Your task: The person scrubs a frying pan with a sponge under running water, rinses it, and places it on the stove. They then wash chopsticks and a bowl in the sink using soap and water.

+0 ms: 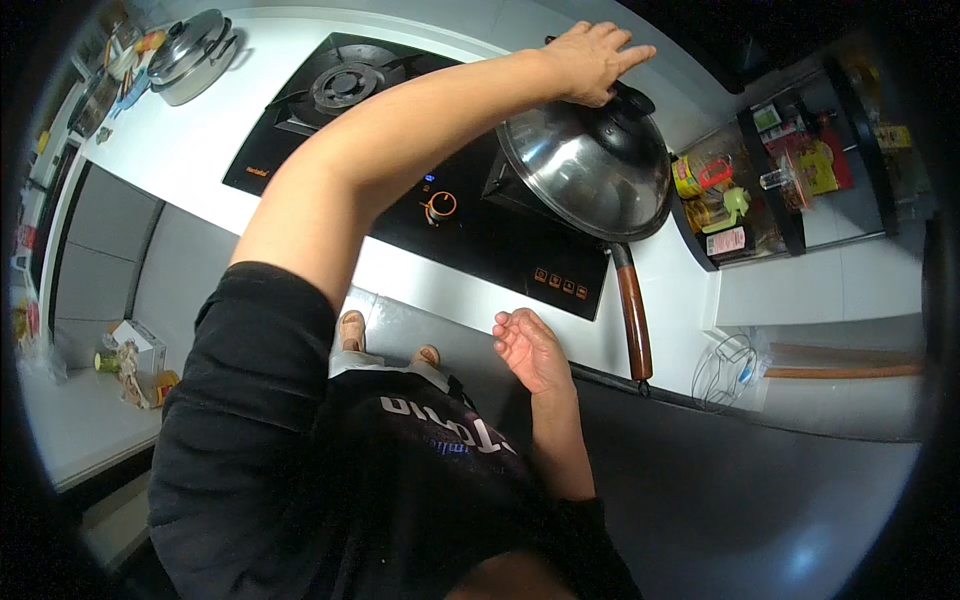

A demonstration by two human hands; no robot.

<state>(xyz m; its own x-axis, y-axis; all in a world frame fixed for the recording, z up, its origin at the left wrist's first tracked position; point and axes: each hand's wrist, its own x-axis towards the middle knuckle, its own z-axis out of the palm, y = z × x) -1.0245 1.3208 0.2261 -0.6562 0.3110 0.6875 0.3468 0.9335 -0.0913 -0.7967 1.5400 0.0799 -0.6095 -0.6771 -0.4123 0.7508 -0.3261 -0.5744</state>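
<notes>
Left hand (590, 62) atop tilted wok lid (590, 170)

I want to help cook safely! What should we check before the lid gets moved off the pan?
1. Left hand on the steel lid: ok, it rests on the top.
2. Right hand free: ok, open and empty.
3. Pan handle within reach: ok, it points toward the person.
4. Steam or hot contents: cannot tell, lid hides them.
5. Left burner clear: ok, nothing on it.
</notes>
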